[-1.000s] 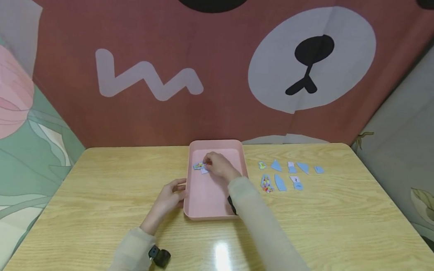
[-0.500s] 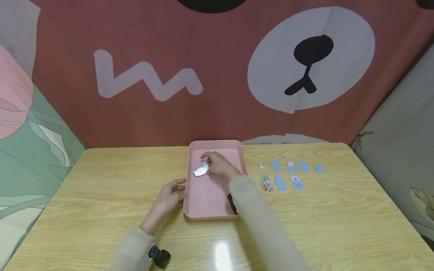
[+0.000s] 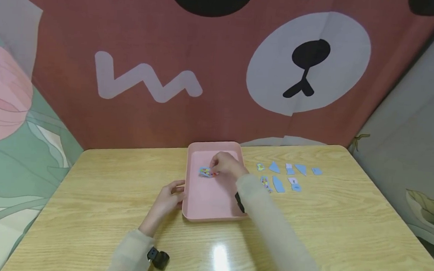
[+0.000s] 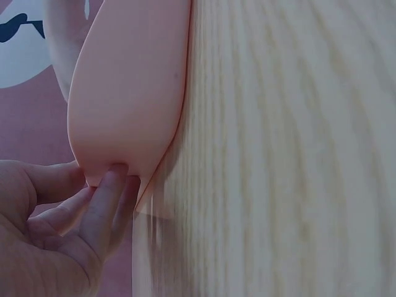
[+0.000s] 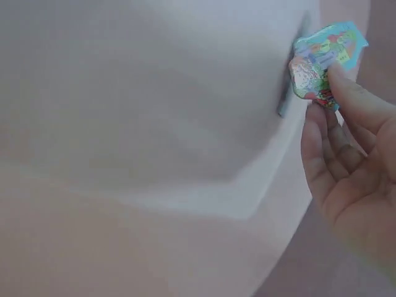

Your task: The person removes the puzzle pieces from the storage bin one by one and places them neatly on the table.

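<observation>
My right hand (image 3: 227, 165) is over the far half of a pink tray (image 3: 213, 203). It pinches a flat, colourful printed puzzle piece (image 5: 314, 65) with a light blue edge between thumb and fingertips. Behind that piece, the right wrist view shows another thin piece (image 5: 284, 99) nearly edge-on at the tray floor. My left hand (image 3: 169, 197) touches the outside of the tray's left wall. In the left wrist view its fingers (image 4: 102, 213) press against the pink wall, loosely bent, not wrapped round it.
Right of the tray, several flat pieces lie in two rows on the wooden table (image 3: 331, 225), among them a pointed blue piece (image 3: 278, 184) and a blue triangle (image 3: 300, 169). A red printed backdrop (image 3: 147, 123) stands behind the table's far edge.
My right hand tilts the held piece, which flashes with glare half a second ago, then shifts a little to the right with it. My left hand stays at the tray wall.
</observation>
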`<state>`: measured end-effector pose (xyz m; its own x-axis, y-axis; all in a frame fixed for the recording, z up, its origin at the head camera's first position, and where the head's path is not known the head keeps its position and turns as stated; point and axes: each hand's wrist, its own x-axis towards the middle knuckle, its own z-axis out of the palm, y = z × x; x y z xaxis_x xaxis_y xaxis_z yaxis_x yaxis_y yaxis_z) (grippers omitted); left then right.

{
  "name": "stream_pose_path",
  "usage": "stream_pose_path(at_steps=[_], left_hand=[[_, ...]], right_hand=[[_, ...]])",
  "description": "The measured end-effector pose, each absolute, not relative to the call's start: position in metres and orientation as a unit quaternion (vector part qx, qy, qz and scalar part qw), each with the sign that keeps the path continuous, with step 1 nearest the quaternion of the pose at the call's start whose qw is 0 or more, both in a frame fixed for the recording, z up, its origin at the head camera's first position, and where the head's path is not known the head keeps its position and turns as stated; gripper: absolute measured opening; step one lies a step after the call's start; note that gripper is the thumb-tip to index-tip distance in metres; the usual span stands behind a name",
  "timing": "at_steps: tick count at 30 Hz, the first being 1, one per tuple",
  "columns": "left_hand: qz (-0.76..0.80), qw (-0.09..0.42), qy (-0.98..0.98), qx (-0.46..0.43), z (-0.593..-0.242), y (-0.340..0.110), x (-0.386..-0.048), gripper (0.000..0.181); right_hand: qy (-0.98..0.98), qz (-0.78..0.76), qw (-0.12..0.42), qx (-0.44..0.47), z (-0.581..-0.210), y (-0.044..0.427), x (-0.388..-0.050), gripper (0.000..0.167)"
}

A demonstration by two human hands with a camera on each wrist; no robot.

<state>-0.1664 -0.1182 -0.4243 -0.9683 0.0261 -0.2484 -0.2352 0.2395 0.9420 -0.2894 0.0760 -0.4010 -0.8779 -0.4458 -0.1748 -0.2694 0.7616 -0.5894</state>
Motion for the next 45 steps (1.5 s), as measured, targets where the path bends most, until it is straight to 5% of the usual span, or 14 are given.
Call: stream_pose_path(at_steps=[8, 18, 45], left_hand=[[0.601, 0.112, 0.789, -0.068, -0.426, -0.119, -0.166, 0.045], [0.600, 0.109, 0.790, -0.063, -0.425, -0.120, -0.167, 0.044], [0.590, 0.109, 0.797, -0.071, -0.424, -0.118, -0.167, 0.043]], right_hand=[[0.863, -0.420, 0.183, -0.214, -0.404, 0.105, -0.310, 0.013], [0.850, -0.452, 0.202, -0.181, -0.359, 0.138, -0.291, 0.051], [0.868, -0.453, 0.168, -0.118, -0.375, 0.298, -0.258, 0.055]])
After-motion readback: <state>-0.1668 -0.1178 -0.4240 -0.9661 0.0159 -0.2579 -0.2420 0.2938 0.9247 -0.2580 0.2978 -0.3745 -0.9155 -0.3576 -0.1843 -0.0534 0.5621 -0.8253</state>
